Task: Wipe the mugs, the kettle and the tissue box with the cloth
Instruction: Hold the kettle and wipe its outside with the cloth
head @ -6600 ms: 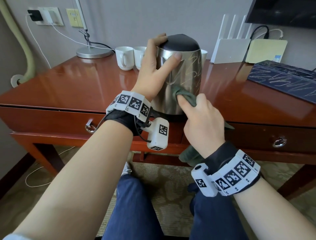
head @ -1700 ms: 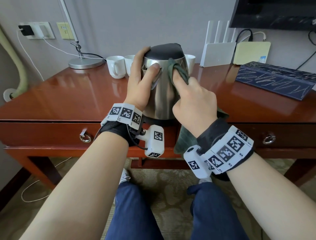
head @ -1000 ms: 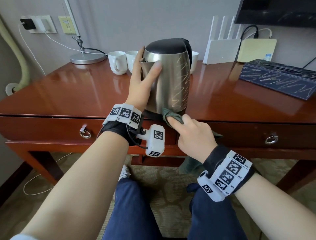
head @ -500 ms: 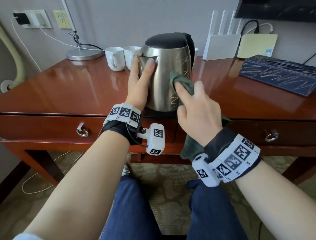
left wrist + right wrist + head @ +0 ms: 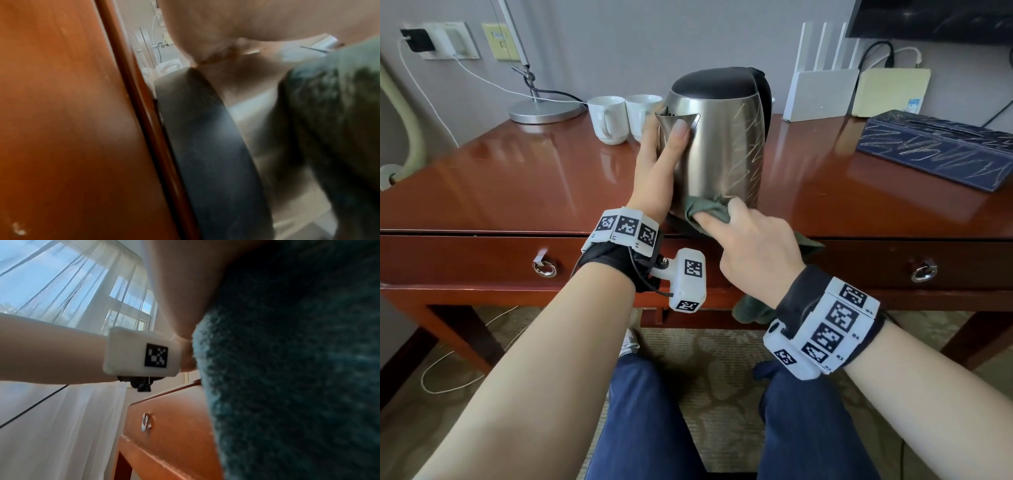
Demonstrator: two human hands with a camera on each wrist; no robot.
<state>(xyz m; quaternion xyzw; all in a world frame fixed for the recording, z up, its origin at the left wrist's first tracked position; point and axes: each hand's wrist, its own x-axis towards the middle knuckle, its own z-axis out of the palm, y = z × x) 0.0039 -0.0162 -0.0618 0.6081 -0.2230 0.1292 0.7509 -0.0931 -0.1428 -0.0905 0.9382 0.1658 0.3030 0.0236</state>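
My left hand (image 5: pixel 659 164) grip is wrapped round the brushed-steel kettle with black lid (image 5: pixel 717 137), thumb on the spout, kettle upright near the front edge of the glossy red-brown wooden bench (image 5: pixel 517 185). My right hand (image 5: pixel 753 246) grip pinches the dark green terry cloth (image 5: pixel 705 212) against the kettle's lower wall (rest of cloth hangs under my palm). Two white ceramic mugs (image 5: pixel 607 118) stand behind.
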